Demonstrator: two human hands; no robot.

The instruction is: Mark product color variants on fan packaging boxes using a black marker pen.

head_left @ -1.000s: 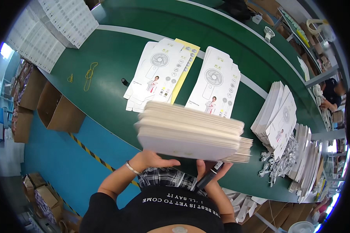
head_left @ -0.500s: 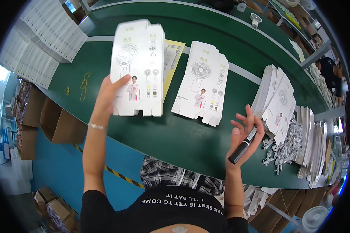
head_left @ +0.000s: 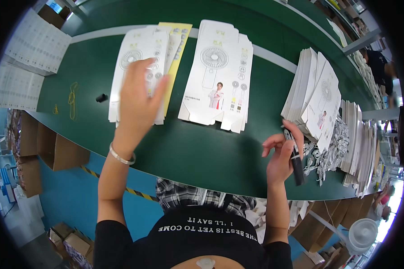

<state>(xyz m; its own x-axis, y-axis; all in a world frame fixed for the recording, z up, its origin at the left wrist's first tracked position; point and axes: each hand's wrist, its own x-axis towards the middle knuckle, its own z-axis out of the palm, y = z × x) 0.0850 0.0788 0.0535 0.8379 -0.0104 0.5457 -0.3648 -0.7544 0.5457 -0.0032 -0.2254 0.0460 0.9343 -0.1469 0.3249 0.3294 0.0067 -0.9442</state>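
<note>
My left hand (head_left: 138, 104) is above the left stack of flat white printed cartons (head_left: 125, 67), thumb and fingers apart, with nothing held. Whether it touches the top carton I cannot tell. In my right hand (head_left: 279, 162) is a black marker pen (head_left: 297, 167), held along the fingers over the front right of the table. A second stack of flat cartons (head_left: 211, 67), printed with a handheld fan, lies in the middle. From under the left stack a yellow printed sheet (head_left: 180, 49) sticks out.
To the right lie a fanned carton pile (head_left: 321, 94), tangled white cables (head_left: 332, 148) and upright cartons (head_left: 357, 148). On the green table (head_left: 202, 157) are a small black cap (head_left: 101, 97) and yellow rubber bands (head_left: 72, 101). White boxes (head_left: 20, 80) stand stacked at the far left.
My left hand has let go of the cartons it was holding, and they now lie on the table. The marker has turned in my right hand. A black cap shows at the left.
</note>
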